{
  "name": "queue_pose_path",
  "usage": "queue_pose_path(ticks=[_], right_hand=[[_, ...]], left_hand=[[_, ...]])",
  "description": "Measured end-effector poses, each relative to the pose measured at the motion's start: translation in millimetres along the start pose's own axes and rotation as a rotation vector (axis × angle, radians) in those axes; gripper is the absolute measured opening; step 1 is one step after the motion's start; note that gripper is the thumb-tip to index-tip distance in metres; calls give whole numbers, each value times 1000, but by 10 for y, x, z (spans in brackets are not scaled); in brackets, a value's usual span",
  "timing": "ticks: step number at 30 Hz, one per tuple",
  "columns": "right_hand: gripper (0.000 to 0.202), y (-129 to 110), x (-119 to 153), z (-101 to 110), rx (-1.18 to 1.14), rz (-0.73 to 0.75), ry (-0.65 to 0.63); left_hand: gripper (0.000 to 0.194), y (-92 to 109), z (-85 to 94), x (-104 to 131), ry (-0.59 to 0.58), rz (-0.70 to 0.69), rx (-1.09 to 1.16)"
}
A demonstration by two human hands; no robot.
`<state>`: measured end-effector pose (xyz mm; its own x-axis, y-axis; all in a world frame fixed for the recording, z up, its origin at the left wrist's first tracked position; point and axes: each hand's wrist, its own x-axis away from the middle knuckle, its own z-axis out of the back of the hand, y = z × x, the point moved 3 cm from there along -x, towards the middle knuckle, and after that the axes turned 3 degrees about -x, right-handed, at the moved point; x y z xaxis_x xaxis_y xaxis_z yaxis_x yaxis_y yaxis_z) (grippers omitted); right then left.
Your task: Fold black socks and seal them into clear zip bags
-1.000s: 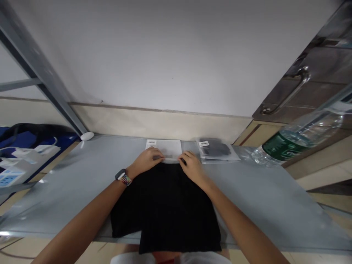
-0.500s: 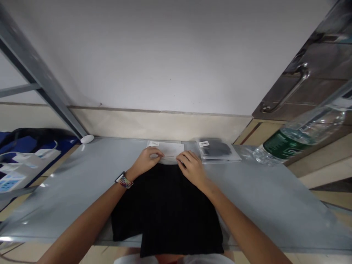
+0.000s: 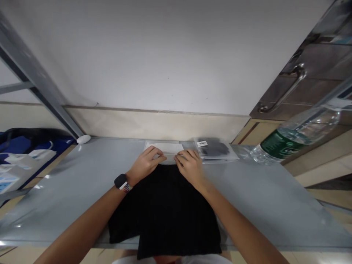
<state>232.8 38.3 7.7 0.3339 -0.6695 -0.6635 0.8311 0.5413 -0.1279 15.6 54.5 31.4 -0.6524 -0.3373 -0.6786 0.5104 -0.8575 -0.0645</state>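
A pair of black shorts (image 3: 170, 209) lies spread on the grey table, its waist edge facing the wall and its legs reaching the near edge. Just beyond the waist is a clear plastic bag (image 3: 169, 147) with white in it. My left hand (image 3: 147, 163), with a watch on its wrist, is closed in a pinch at the near edge of this bag. Close by on the right, my right hand (image 3: 189, 165) pinches along the same edge, its palm over the corner of the shorts. The fingertips hide exactly how much plastic or cloth they grip.
A clear bag with dark folded contents (image 3: 216, 148) lies to the right, by the wall. Farther right, a large water bottle with a green label (image 3: 283, 143) leans at a slant. A white oval object (image 3: 83, 139) sits at the table's (image 3: 255, 198) far left corner beside a metal post (image 3: 49, 99).
My left wrist has turned, so the watch face now shows. Both hands stay at the bag edge with only small finger shifts, and the shorts lie as before. The view has shifted slightly.
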Motion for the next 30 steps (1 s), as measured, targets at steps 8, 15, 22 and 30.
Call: queue_pose_path(ticks=[8,15,22,30], right_hand=[[53,3,55,-99,-93,8,-99],[47,47,63,-109,-63,-64,-70],[48,5,11,-37,90,-109,-186],[31,50,54,-81,105,-122,-104]], left_hand=[[34,-9,-65,-18,-165,21,-304],[39,-53,-89,18,-253,194,-352],[46,9,-120,-7,-308,208,-360],[29,-67,-92,3,-311,144,-419]])
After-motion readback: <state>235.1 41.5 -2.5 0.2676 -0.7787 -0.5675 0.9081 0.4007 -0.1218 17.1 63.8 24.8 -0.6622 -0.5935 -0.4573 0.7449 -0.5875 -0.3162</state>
